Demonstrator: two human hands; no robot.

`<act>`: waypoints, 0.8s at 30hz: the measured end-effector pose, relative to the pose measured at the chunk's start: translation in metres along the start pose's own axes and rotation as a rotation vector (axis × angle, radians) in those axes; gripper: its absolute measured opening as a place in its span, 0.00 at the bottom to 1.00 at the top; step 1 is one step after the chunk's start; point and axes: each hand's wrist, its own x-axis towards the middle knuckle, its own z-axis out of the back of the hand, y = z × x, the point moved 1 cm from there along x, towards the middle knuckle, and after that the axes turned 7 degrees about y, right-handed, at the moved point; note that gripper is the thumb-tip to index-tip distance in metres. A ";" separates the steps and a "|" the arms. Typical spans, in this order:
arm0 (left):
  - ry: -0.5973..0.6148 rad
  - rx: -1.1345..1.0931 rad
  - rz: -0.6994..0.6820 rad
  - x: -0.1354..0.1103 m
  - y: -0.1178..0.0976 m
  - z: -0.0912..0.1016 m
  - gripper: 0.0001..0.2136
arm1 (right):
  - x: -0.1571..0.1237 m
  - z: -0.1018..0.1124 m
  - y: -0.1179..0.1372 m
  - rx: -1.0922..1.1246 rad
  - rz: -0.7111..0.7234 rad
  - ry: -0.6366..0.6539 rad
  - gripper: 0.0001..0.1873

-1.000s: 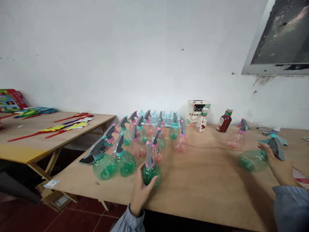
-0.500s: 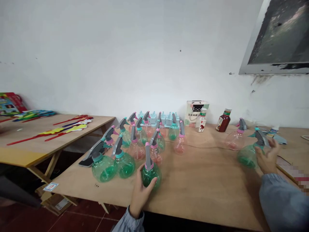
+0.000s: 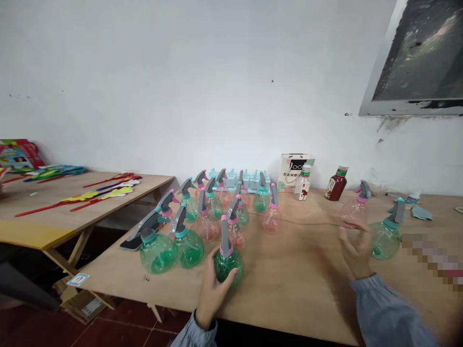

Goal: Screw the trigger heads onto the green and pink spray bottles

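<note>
My left hand (image 3: 214, 289) is wrapped round a green spray bottle (image 3: 230, 270) with a pink collar and grey trigger head, standing at the table's front edge. At the right, my right hand (image 3: 356, 248) is slightly blurred, its fingers apart at the lower front of a pink spray bottle (image 3: 352, 212); I cannot tell whether they touch it. Just right of that hand stands a green spray bottle (image 3: 386, 241) with a teal collar. Left of and behind my left hand, several pink and green spray bottles (image 3: 188, 248) stand in a loose cluster.
Behind the cluster sits a light-blue rack (image 3: 253, 180). A paper bag (image 3: 287, 173), a white-labelled bottle (image 3: 304, 185) and a dark red bottle (image 3: 336, 185) stand near the wall. A phone (image 3: 130, 243) lies at the left edge. Colourful hand-shaped toys (image 3: 108, 193) lie on another table.
My right hand has moved left from the green bottle's trigger head to the front of the pink bottle. The left hand keeps its hold. The view has shifted slightly.
</note>
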 end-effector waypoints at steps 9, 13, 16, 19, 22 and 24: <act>0.003 0.002 -0.027 -0.001 -0.001 0.000 0.29 | 0.022 -0.159 0.018 0.401 -0.227 0.702 0.50; 0.011 -0.009 -0.032 -0.001 -0.001 0.000 0.29 | 0.032 -0.179 0.016 0.587 -0.286 0.786 0.41; 0.015 -0.021 -0.037 -0.001 -0.001 0.001 0.29 | 0.028 -0.168 0.016 0.664 -0.352 0.722 0.35; 0.013 -0.017 -0.043 -0.001 -0.001 0.000 0.29 | 0.018 -0.142 0.014 0.706 -0.433 0.625 0.27; 0.009 0.000 -0.031 -0.001 0.001 0.000 0.29 | 0.008 -0.115 0.016 0.791 -0.506 0.541 0.21; 0.007 0.006 -0.021 -0.001 0.001 0.000 0.29 | 0.002 -0.102 0.020 0.858 -0.541 0.489 0.23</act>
